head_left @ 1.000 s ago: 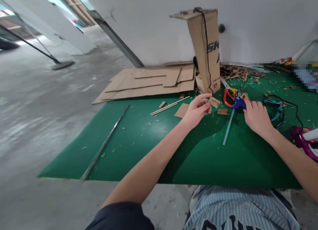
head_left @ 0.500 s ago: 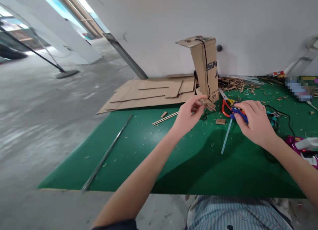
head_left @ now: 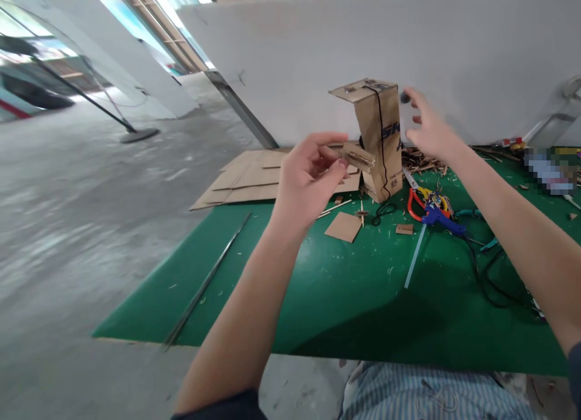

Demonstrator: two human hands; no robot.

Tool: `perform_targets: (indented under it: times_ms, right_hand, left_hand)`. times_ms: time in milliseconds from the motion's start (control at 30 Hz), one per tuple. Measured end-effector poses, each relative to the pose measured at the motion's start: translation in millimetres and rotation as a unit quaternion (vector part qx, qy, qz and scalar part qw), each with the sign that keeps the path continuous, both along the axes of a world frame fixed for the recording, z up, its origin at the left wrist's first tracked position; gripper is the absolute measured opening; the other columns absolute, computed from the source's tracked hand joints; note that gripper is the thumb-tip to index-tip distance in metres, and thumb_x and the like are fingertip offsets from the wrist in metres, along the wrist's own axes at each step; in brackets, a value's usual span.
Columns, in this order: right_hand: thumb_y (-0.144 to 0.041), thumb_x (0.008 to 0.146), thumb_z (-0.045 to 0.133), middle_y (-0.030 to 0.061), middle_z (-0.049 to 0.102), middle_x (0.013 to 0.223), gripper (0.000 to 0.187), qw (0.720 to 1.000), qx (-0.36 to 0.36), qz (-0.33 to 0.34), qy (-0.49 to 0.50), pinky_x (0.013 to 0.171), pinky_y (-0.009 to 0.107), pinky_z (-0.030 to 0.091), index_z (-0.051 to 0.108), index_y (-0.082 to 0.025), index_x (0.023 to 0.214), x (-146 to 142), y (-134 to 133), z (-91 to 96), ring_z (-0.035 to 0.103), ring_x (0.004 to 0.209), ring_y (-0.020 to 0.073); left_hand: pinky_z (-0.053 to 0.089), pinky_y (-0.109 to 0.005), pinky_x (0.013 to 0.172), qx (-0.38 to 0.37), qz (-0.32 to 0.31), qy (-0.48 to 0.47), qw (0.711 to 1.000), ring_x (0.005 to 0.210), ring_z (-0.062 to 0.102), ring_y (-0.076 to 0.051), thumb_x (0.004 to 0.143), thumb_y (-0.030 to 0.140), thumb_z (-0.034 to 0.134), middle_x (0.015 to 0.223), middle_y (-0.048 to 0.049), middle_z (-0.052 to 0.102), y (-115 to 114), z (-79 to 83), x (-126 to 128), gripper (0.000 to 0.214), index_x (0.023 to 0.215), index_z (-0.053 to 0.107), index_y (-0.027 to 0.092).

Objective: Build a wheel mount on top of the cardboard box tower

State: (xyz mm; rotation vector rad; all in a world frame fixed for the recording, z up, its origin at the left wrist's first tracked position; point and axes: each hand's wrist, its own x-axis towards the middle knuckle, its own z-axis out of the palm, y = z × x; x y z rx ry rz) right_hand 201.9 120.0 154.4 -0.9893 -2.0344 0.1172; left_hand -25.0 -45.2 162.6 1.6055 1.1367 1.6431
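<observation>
- Your left hand [head_left: 311,178] pinches a small brown cardboard piece [head_left: 358,158] between thumb and fingers, above the green counter [head_left: 349,287].
- The piece's long axis lies nearly level, its end pointing right toward a tall brown cardboard column [head_left: 379,143].
- Your right hand [head_left: 431,126] is spread, holding nothing, just beside that column; a careless swing could topple it.
- A loose pinch could drop the piece.

We look across a grey concrete floor [head_left: 91,226] toward a large white partition wall [head_left: 363,39] standing behind the green table [head_left: 354,299]. Bright windows [head_left: 136,20] glow at upper left beside slanted white panels [head_left: 136,75], and a long-handled flat mop [head_left: 138,135] rests on the floor, well left of the table.
</observation>
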Motion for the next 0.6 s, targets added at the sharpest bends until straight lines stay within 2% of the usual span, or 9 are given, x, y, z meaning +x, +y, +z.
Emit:
perform_targets:
  times_ms: [67,100,233,333,500,600]
  right_hand:
    - [-0.011,0.084,0.059,0.0042,0.043,0.158,0.073,0.999,-0.005,0.046,-0.01,0.111,0.05,0.048,0.038,-0.03,0.152,-7,10,13.5,0.038,0.148,0.0282]
    - [-0.013,0.085,0.058,0.0043,0.043,0.158,0.07,0.998,-0.006,0.06,-0.013,0.111,0.052,0.047,0.039,-0.029,0.151,-9,14,19.7,0.038,0.148,0.0294]
    - [-0.018,0.087,0.061,0.0051,0.052,0.148,0.052,0.996,-0.01,0.077,-0.048,0.106,0.047,0.052,0.054,-0.026,0.138,-18,21,32.1,0.05,0.138,0.0306]
    - [-0.017,0.087,0.062,0.0075,0.051,0.146,0.05,0.997,-0.01,0.052,-0.051,0.103,0.042,0.054,0.054,-0.023,0.135,-22,14,31.2,0.058,0.129,0.0284]
    - [-0.017,0.086,0.059,0.0124,0.049,0.145,0.048,0.998,-0.018,0.029,-0.053,0.102,0.042,0.054,0.053,-0.02,0.134,-22,-9,33.1,0.064,0.118,0.0269]
    - [-0.023,0.087,0.056,0.0142,0.048,0.145,0.048,0.997,-0.01,0.035,-0.067,0.105,0.044,0.053,0.053,-0.022,0.135,-22,-18,35.2,0.063,0.117,0.0273]
  left_hand:
    - [0.051,-0.021,0.064,0.004,0.002,0.017,1.0,0.063,0.061,-0.01,0.081,0.005,0.07,0.069,0.0024,0.061,2,2.0,1,0.031,0.106,0.073,0.023]
    - [0.051,-0.021,0.064,0.004,0.001,0.028,1.0,0.063,0.061,-0.01,0.081,0.005,0.07,0.069,0.0027,0.061,3,2.9,1,0.031,0.107,0.073,0.023]
    - [0.052,-0.021,0.065,-0.005,-0.006,0.045,0.999,0.066,0.063,-0.01,0.081,0.006,0.07,0.07,0.0029,0.062,6,5.7,3,0.03,0.105,0.073,0.022]
    - [0.051,-0.022,0.065,0.0,0.0,0.028,1.0,0.067,0.065,-0.01,0.08,0.002,0.07,0.072,0.002,0.062,13,8.0,-1,0.03,0.103,0.073,0.021]
    - [0.049,-0.021,0.06,0.102,-0.001,0.083,0.991,0.064,0.061,-0.007,0.077,-0.003,0.072,0.075,0.0043,0.061,44,20.1,-24,0.042,0.112,0.067,0.021]
    - [0.05,-0.024,0.058,0.151,-0.004,0.135,0.979,0.063,0.062,-0.009,0.078,0.014,0.078,0.078,0.0019,0.064,67,37.6,-39,0.027,0.101,0.067,0.021]
